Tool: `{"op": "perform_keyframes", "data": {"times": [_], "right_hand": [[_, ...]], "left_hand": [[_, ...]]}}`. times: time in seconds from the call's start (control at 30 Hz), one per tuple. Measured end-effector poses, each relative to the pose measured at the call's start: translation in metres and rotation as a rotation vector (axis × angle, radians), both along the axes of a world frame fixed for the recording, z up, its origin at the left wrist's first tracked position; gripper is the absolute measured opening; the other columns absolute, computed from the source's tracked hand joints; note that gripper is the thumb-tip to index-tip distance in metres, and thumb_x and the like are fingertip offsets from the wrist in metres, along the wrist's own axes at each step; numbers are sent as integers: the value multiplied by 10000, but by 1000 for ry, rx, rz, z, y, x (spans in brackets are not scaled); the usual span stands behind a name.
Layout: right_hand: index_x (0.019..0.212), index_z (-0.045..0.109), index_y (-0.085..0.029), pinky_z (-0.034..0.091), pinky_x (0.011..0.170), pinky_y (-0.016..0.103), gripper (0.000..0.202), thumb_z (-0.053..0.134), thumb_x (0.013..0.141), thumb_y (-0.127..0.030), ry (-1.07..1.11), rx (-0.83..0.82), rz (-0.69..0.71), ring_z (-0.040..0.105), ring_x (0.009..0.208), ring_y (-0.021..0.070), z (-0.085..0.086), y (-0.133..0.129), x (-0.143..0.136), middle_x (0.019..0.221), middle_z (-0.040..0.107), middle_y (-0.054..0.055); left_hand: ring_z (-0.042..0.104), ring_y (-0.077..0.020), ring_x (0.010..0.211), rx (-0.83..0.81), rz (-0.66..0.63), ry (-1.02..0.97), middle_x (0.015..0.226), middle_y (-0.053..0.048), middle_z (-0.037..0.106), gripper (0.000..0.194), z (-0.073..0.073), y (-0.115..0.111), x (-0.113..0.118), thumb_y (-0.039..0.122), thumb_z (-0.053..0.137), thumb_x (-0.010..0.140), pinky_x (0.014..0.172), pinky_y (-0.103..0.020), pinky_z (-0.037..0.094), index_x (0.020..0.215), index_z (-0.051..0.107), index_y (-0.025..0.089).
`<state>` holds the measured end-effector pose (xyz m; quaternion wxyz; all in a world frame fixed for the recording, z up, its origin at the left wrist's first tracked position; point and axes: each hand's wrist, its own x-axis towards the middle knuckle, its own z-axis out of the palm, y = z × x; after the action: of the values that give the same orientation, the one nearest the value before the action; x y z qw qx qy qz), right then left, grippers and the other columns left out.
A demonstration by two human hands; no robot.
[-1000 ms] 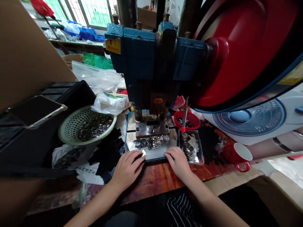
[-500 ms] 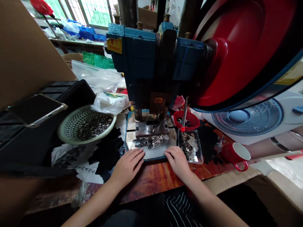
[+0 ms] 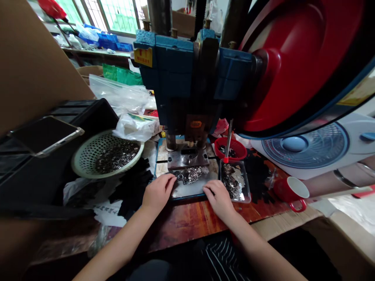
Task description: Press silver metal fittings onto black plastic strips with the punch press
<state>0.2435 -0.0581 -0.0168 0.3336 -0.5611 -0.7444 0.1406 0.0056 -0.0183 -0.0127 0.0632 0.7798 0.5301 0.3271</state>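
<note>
My left hand [image 3: 158, 192] is closed, thumb and fingers pinched together at the left side of the press plate [image 3: 187, 190]. Its fingertips meet dark small pieces [image 3: 178, 175] there; what they hold is too small to make out. A pile of shiny small metal parts [image 3: 194, 174] lies on the plate, in front of the steel die block [image 3: 188, 159]. At the plate's right front edge rests my right hand [image 3: 219, 198], fingers curled together, their tips partly hidden. Beside it stands a clear plastic tray [image 3: 247, 191] of metal pieces.
The blue press [image 3: 175, 66] with its red flywheel [image 3: 299, 50] towers over the plate. To the left is a pale green basket [image 3: 84, 156] of metal parts. On the right are a red bowl [image 3: 241, 149], a red mug [image 3: 285, 192] and a fan [image 3: 307, 144].
My left hand has moved slightly up and drawn its spread fingers into a pinch at the dark pieces. My right hand has stayed almost in place.
</note>
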Motion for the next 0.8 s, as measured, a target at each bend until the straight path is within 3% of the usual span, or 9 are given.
{"op": "perform_keyframes", "data": {"times": [0.2,0.47,0.53,0.63,0.7,0.8], "right_hand": [[834,643,-217,451,757,327,163,492,883,-249,45,-30,-17,564,824,196,12,19,-5,831,647,44],[824,656,-199,440,753,299,125,537,853,-226,162,77,-88,585,817,182,27,89,-16,831,661,34],[815,660,-194,430,753,299,126,543,853,-221,107,145,-89,571,814,184,32,109,-22,820,656,35],[811,675,-197,411,770,314,137,550,858,-232,-31,202,-117,546,842,198,38,129,-34,831,650,48],[802,684,-203,401,772,323,150,555,860,-253,-114,212,-121,534,848,205,39,135,-41,840,645,56],[803,698,-217,393,783,330,180,546,868,-289,-178,224,-86,525,848,201,37,133,-45,847,641,53]], "left_hand": [[646,-189,866,-230,-9,11,949,-2,704,252,18,8,-2,378,442,885,780,-312,488,947,647,246],[636,-206,900,-241,98,-134,1004,-36,685,278,26,4,-16,344,457,857,800,-324,489,1032,631,216],[636,-200,888,-259,103,-177,1016,-34,680,304,27,3,-18,348,464,849,789,-320,493,1078,619,221],[633,-202,875,-292,110,-204,960,-17,690,254,28,1,-20,370,489,833,786,-325,488,968,660,240],[635,-204,821,-322,128,-235,897,-15,694,235,30,0,-20,388,508,820,747,-325,491,894,667,233],[629,-190,754,-379,136,-339,883,-20,692,279,29,2,-21,413,524,807,696,-310,493,960,655,219]]}}
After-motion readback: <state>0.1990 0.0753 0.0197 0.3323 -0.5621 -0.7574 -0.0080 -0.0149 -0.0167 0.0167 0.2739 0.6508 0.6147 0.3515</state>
